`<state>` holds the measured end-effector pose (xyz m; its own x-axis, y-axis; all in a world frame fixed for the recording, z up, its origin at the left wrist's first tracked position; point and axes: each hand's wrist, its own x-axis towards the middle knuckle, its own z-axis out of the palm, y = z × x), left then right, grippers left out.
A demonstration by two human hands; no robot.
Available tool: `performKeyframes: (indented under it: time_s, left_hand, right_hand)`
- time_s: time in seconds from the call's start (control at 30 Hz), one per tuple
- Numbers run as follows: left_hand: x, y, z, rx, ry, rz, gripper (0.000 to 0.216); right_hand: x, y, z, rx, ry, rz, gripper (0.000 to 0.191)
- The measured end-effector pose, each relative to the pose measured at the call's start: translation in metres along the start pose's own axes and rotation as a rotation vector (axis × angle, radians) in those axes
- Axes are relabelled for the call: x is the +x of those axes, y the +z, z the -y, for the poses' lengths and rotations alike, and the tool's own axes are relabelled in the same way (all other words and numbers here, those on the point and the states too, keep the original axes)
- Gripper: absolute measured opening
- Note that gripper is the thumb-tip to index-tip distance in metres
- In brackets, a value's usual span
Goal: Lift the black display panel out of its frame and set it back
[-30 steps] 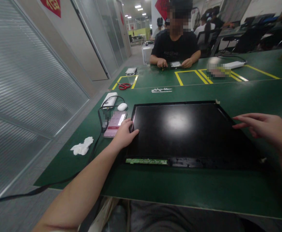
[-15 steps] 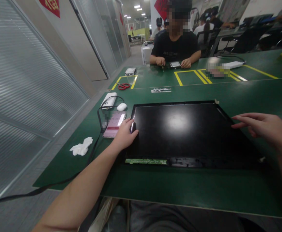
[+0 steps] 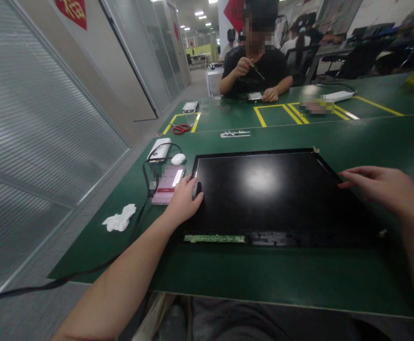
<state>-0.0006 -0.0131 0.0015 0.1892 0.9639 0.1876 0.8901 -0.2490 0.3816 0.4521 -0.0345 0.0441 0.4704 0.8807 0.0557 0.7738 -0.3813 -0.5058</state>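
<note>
A large black screen panel (image 3: pixel 281 199) lies on the green table, with a strip of green circuit board (image 3: pixel 214 238) along its near left edge. My left hand (image 3: pixel 184 199) grips the panel's left edge, thumb over the front. Something dark and rounded shows between thumb and fingers; I cannot make out whether it is a separate thing. At the right edge, the fingertips of my right hand (image 3: pixel 381 184) close on the frame in a pinch, the lower fingers curled. Small light tabs stick out at the panel's far right and near right corners.
Left of the panel lie a phone (image 3: pixel 166 184), a white mouse-like object (image 3: pixel 178 159), a white device (image 3: pixel 159 149), crumpled tissue (image 3: pixel 120 218) and a black cable (image 3: pixel 86 272). Beyond are red scissors (image 3: pixel 181 129) and white strips (image 3: pixel 235 134). A co-worker (image 3: pixel 255 66) sits opposite, holding a screwdriver.
The co-worker opposite has raised one hand with the screwdriver. My right fingertips have drawn slightly closer together at the panel's edge. My left hand stays in place.
</note>
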Motion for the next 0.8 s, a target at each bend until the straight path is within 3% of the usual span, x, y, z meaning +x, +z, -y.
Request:
performKeyframes:
  time_s: [0.67,0.8]
  left_hand:
    - [-0.0020,0.0043,0.0053,0.144,-0.009,0.114,0.057]
    - [-0.0025,0.0058,0.0068,0.149,0.009,0.106,0.057]
  right_hand:
    - [-0.0035,0.0007,0.0019,0.032,-0.076,-0.088,0.031]
    - [0.0016,0.0042,-0.0040,0.044,-0.040,-0.043,0.035]
